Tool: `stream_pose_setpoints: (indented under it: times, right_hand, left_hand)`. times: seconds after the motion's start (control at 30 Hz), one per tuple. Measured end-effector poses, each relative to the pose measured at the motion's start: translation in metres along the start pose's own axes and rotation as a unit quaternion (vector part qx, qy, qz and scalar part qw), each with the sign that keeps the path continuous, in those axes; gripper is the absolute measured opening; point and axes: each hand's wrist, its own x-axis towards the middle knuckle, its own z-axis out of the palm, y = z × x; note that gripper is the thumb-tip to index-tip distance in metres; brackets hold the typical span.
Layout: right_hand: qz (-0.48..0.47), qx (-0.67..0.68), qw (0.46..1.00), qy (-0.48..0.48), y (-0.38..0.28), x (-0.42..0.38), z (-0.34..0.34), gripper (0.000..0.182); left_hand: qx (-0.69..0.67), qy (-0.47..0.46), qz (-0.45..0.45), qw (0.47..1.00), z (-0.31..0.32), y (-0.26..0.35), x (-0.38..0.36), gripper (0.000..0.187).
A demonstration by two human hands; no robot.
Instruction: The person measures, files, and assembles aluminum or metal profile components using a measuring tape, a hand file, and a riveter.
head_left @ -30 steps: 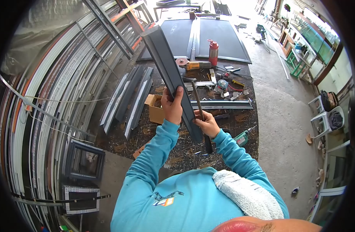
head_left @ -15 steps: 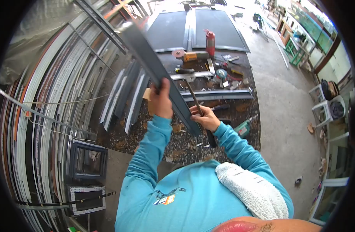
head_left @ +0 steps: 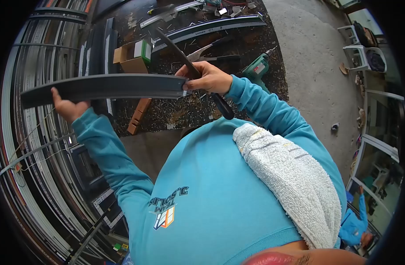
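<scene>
A long dark grey metal profile [head_left: 118,86] lies nearly level across the view, above the workbench. My left hand [head_left: 70,106] grips it from below near its far left end, with the index finger against its face and the other fingers partly hidden. At the opposite end, my right hand [head_left: 209,78] is closed around a file [head_left: 178,51] while its fingertips touch the profile's end. The file slants, its dark blade pointing up and left and its black handle [head_left: 222,106] hanging below the hand.
On the workbench [head_left: 167,115] are a green drill [head_left: 257,68], black-handled snips [head_left: 213,53], an opened cardboard box [head_left: 134,53], a notched wooden block [head_left: 139,115] and more profiles [head_left: 211,30]. Racked lengths [head_left: 24,145] fill the left side. White stools [head_left: 361,53] stand at right.
The profile has swung from steeply slanted to nearly level, and my left hand has moved left and outward with it. My right hand still holds the file. My view has tilted downward.
</scene>
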Motion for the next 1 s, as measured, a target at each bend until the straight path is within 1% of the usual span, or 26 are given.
stream_pose_setpoints:
  times: [0.03, 0.07, 0.1, 0.13, 0.17, 0.2, 0.23, 0.27, 0.37, 0.47, 0.57, 0.67, 0.73, 0.77, 0.8, 0.83, 0.87, 0.9, 0.93, 1.0]
  right_hand:
    - [-0.001, 0.012, 1.0, -0.003, -0.002, -0.001, 0.003, 0.026]
    - [-0.003, 0.023, 1.0, -0.005, -0.005, -0.001, 0.005, 0.025]
    - [-0.025, 0.012, 1.0, 0.002, -0.01, -0.001, 0.009, 0.025]
    - [-0.047, 0.001, 0.999, 0.009, -0.016, -0.002, 0.014, 0.024]
    - [-0.07, -0.01, 0.997, 0.016, -0.021, -0.003, 0.018, 0.024]
    - [-0.074, -0.006, 0.997, 0.017, -0.025, -0.003, 0.02, 0.024]
    - [-0.078, -0.001, 0.997, 0.018, -0.029, -0.004, 0.022, 0.023]
    - [-0.082, 0.004, 0.996, 0.019, -0.03, -0.005, 0.024, 0.023]
    - [-0.111, -0.038, 0.993, 0.031, -0.028, -0.005, 0.025, 0.021]
    - [-0.071, -0.01, 0.996, 0.043, -0.041, -0.007, 0.028, 0.018]
    - [-0.101, -0.042, 0.993, 0.052, -0.035, -0.002, 0.026, 0.021]
    - [0.001, -0.012, 1.0, 0.028, -0.037, -0.004, 0.019, 0.019]
    - [0.024, -0.002, 1.0, 0.001, -0.024, -0.003, 0.01, 0.019]
    - [0.036, 0.004, 0.999, -0.014, -0.023, -0.002, 0.006, 0.019]
    - [0.064, -0.038, 0.997, -0.024, -0.029, -0.003, -0.001, 0.02]
    - [-0.024, -0.047, 0.999, -0.014, -0.001, 0.005, -0.014, 0.021]
    - [0.017, -0.121, 0.992, -0.011, 0.001, 0.008, -0.03, 0.022]
    - [0.015, -0.202, 0.979, 0.006, 0.03, 0.017, -0.058, 0.023]
    - [0.007, -0.303, 0.951, 0.055, 0.044, 0.021, -0.075, 0.024]
    - [0.024, -0.491, 0.857, 0.155, 0.072, 0.03, -0.11, 0.026]
  left_hand:
    - [-0.041, -0.017, -0.017, 0.999, -0.014, -0.002, 0.017, 0.05]
    - [-0.048, -0.035, -0.001, 0.998, -0.024, -0.004, 0.023, 0.049]
    - [-0.055, -0.053, 0.016, 0.997, -0.034, -0.006, 0.028, 0.049]
    - [-0.096, -0.104, 0.018, 0.99, -0.049, -0.009, 0.041, 0.05]
    - [-0.133, -0.155, -0.002, 0.979, -0.065, -0.011, 0.054, 0.05]
    - [-0.17, -0.204, -0.023, 0.964, -0.08, -0.012, 0.066, 0.049]
    - [-0.207, -0.252, -0.043, 0.944, -0.081, -0.011, 0.064, 0.049]
    - [-0.181, -0.183, -0.007, 0.966, -0.079, -0.013, 0.063, 0.052]
    - [-0.263, -0.347, -0.118, 0.893, -0.083, -0.012, 0.06, 0.058]
    - [-0.311, -0.389, -0.161, 0.852, -0.077, -0.008, 0.051, 0.064]
    - [-0.321, -0.426, -0.133, 0.836, -0.071, -0.007, 0.044, 0.065]
    - [-0.283, -0.418, -0.149, 0.851, -0.071, 0.001, 0.042, 0.062]
    - [-0.234, -0.371, -0.128, 0.889, -0.085, 0.001, 0.057, 0.06]
    - [-0.208, -0.347, -0.117, 0.907, -0.076, 0.006, 0.047, 0.06]
    - [-0.102, -0.077, 0.066, 0.99, -0.063, -0.002, 0.037, 0.058]
    - [-0.066, -0.051, 0.042, 0.996, -0.069, -0.001, 0.035, 0.055]
    - [-0.025, 0.008, 0.056, 0.998, -0.06, -0.001, 0.019, 0.053]
    - [0.016, 0.067, 0.069, 0.995, -0.05, -0.004, -0.001, 0.051]
    - [-0.007, 0.086, 0.036, 0.996, -0.053, -0.008, -0.01, 0.05]
    - [-0.002, 0.113, 0.027, 0.993, -0.069, -0.025, -0.019, 0.053]
